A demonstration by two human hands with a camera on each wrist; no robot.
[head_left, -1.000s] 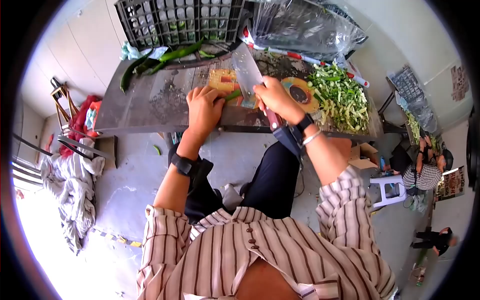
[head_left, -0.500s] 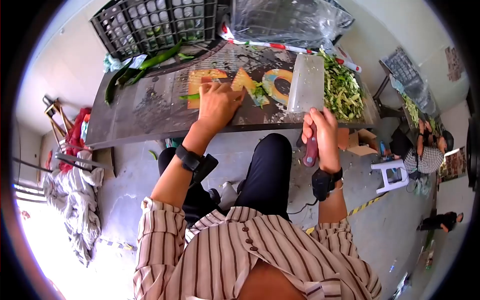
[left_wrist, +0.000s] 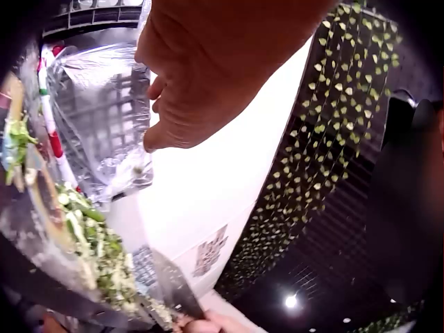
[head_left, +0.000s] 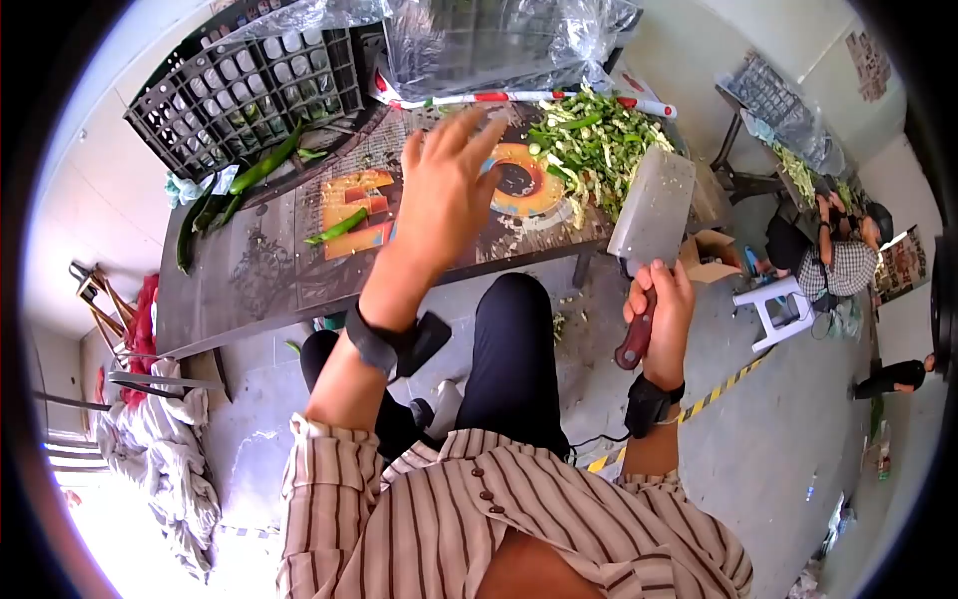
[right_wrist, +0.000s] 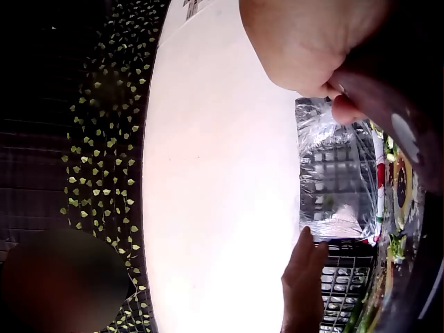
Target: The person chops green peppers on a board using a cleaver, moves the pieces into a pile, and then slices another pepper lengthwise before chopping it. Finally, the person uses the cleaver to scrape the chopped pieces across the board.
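In the head view the left hand is raised over the table with fingers spread, holding nothing. A short green pepper piece lies to its left on the tabletop. The right hand grips the red-brown handle of a cleaver, whose wide blade is at the table's front edge beside a heap of chopped green pepper. Whole green peppers lie at the table's left end. In the right wrist view the handle shows beneath the right hand.
A black crate and a plastic-wrapped crate stand behind the table, with a red-and-white roll along the back. On the right are a cardboard box, a white stool and a seated person.
My left hand has lifted off the table and uncovered the pepper piece. The cleaver has moved from the middle of the table, past the heap's near side, to the front edge.
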